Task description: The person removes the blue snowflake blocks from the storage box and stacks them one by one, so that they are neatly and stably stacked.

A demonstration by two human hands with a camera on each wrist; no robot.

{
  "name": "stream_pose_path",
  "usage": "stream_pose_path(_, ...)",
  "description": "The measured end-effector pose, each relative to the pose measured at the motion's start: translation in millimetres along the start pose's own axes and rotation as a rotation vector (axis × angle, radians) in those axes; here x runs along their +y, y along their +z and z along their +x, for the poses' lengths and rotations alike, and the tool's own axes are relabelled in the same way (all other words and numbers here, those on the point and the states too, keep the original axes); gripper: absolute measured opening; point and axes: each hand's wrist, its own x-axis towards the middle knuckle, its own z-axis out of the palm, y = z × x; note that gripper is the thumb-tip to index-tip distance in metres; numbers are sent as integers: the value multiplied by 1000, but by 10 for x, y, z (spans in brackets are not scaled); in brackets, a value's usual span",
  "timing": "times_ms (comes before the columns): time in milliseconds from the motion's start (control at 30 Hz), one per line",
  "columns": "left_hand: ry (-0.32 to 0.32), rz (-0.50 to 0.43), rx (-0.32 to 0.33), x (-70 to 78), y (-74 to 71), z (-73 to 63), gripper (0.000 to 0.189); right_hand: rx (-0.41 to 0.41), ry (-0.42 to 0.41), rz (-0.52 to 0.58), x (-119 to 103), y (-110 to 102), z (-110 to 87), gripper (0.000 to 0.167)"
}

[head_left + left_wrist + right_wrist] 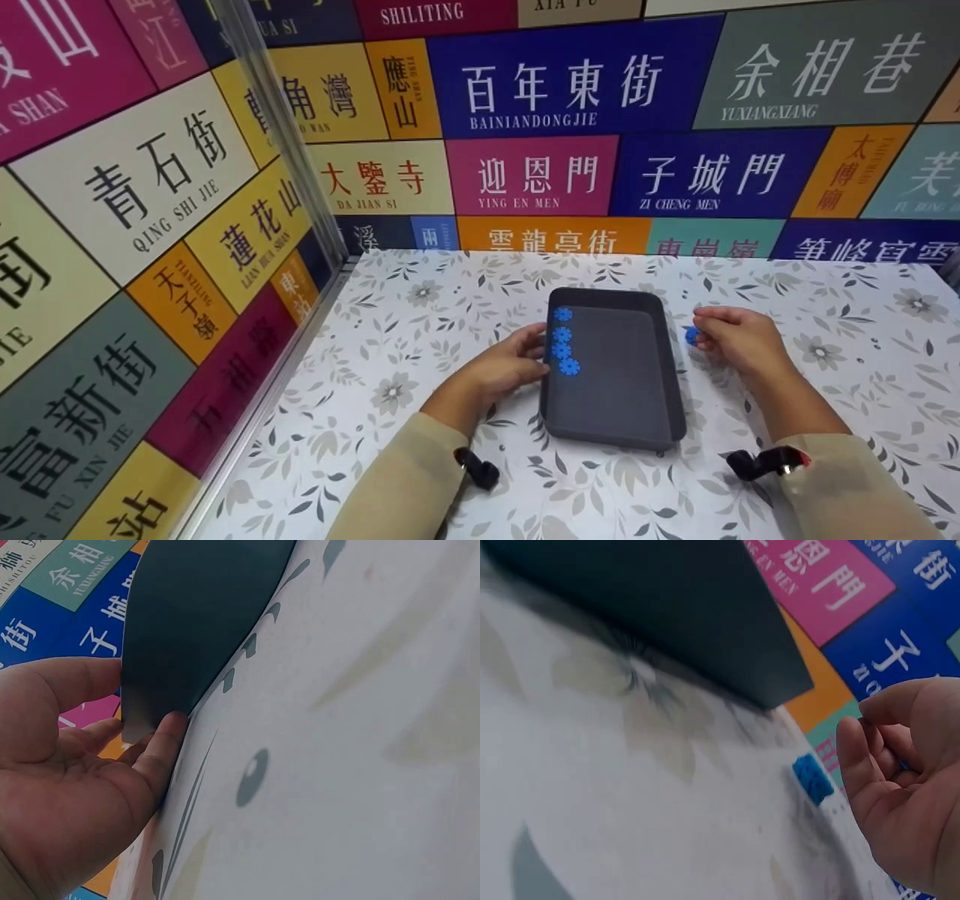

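Note:
A dark grey rectangular tray [611,405] lies on the table. Several flat blue flower-shaped discs [562,334] form a column along its left inner side. At the tray's left wall is my left hand [506,364], its thumb and fingertips resting against the outside; the left wrist view shows these fingers [154,757] at the wall's lower edge. My right hand [739,337] is just right of the tray, thumb and forefinger tips close together. A blue piece [691,336] shows beside its fingers; in the right wrist view this blue piece [812,778] appears left of the fingertips. I cannot tell if the hand holds anything.
The table [337,450] wears a white cloth printed with grey leaves and flowers. Colourful sign panels [532,176] with lettering stand behind and to the left. A metal post [300,135] rises at the left back corner. Both sleeves carry small black wrist devices [480,471].

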Motion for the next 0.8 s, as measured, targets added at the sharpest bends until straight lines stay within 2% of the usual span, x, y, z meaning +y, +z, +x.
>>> stream_pose_path(133,-7,5,2,-5,-5,9,88,-40,-46,105,-137,109,-91,4)
stream_pose_path(367,-7,3,-7,-1,-11,1,87,-144,-101,228,-346,295,-216,8)
stream_pose_path(467,-5,3,-7,6,-6,-7,87,-187,-123,228,-433,406,-278,6)
stream_pose_path(600,-2,4,-6,6,0,-8,86,-224,-148,157,-552,596,-325,7)
stream_pose_path(700,5,-1,-5,9,5,-12,86,-250,-151,136,-640,741,-301,7)
stream_pose_path(800,6,0,0,9,11,-19,85,-288,-131,163,-706,869,-229,8)
